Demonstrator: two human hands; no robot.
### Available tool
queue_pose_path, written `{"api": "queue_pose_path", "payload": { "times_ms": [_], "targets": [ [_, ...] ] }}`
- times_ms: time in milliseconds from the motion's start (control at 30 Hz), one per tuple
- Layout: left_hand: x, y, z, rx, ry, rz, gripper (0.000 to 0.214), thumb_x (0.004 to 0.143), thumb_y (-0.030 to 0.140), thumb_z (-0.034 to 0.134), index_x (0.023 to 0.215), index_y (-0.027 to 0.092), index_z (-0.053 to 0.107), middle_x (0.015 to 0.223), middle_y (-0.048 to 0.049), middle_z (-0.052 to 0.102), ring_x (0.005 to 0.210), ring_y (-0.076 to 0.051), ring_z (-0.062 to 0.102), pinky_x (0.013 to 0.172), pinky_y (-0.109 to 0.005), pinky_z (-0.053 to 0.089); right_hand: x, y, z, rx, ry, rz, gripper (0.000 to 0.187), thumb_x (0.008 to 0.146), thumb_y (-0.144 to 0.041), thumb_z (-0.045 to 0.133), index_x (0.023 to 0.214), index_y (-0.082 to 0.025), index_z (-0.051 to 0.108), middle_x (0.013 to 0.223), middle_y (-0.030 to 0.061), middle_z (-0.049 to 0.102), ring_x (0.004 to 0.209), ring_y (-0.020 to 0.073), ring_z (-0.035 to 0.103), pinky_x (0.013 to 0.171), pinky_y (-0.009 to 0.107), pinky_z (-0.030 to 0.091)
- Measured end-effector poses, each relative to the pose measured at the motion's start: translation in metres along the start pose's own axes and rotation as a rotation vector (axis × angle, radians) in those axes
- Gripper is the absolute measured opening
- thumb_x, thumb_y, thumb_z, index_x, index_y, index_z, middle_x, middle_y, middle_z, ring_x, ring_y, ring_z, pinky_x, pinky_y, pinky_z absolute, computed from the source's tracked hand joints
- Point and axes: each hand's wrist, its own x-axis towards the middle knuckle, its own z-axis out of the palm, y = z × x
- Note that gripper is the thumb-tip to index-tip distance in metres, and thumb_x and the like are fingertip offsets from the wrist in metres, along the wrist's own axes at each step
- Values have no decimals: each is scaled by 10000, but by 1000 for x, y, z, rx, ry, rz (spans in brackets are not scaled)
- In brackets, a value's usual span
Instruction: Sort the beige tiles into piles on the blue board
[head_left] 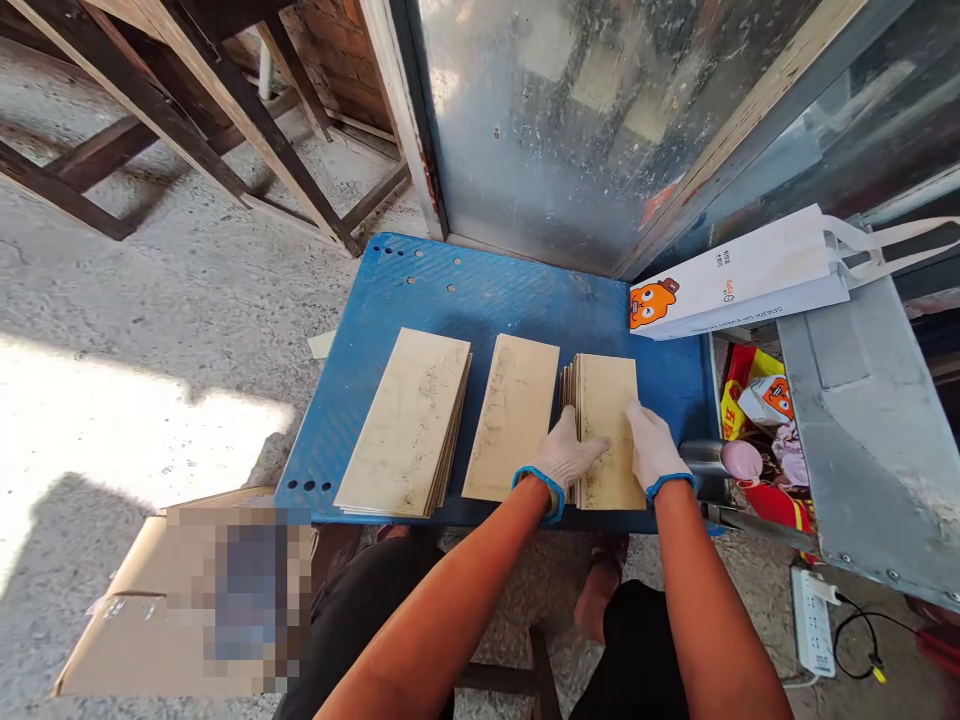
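Note:
Three piles of thin beige rectangular boards lie side by side on a blue plastic table. My left hand (568, 450), in a white glove with a blue cuff, grips the left side of the right stack of boards (606, 400), its thumb lying over the top board. Against the right edge of that same stack presses my right hand (654, 448), also gloved, with its fingertips partly hidden. Close to my left hand is the middle pile (517, 400), and farther left sits a thicker, slightly fanned pile (409, 420). Dark specks mark the top boards.
The blue table (495, 290) stands against a metal-framed glass door (555, 140). A white paper bag (750, 270) lies at its back right. On the right are a metal cup (705, 458) and a power strip (813, 622); a cardboard box (150, 640) is at lower left.

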Motion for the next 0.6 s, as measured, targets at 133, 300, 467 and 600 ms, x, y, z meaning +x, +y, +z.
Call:
{"api": "queue_pose_path", "payload": {
  "times_ms": [133, 300, 467, 600],
  "targets": [
    [0, 4, 2, -60, -47, 36, 397, 756, 314, 683, 1085, 206, 489, 1159, -91, 692, 990, -208, 666, 840, -294, 524, 3, 1, 2, 36, 8, 78, 293, 809, -486, 631, 923, -221, 683, 913, 36, 753, 793, 198, 676, 639, 276, 539],
    [-3, 15, 0, 120, -38, 15, 444, 732, 346, 698, 1089, 210, 472, 1129, -95, 690, 1002, -237, 661, 835, -318, 521, 2, 1, 2, 74, 0, 94, 249, 795, -437, 638, 929, -232, 686, 858, 30, 740, 779, 193, 664, 655, 284, 532],
    [-7, 15, -5, 105, -75, 26, 474, 715, 333, 699, 1111, 208, 472, 1098, -81, 698, 949, -223, 666, 809, -306, 524, -1, -4, 3, 22, 57, 76, 242, 758, -454, 669, 835, -224, 659, 755, 4, 696, 676, 167, 594, 551, 252, 465],
    [-8, 9, -7, 94, -69, 56, 604, 698, 320, 709, 1230, 185, 456, 1195, -113, 668, 1050, -241, 641, 894, -324, 510, -3, -6, 2, 1, 99, 83, 282, 741, -488, 682, 751, -215, 612, 636, -38, 603, 551, 119, 467, 447, 232, 345]
  ]
}}
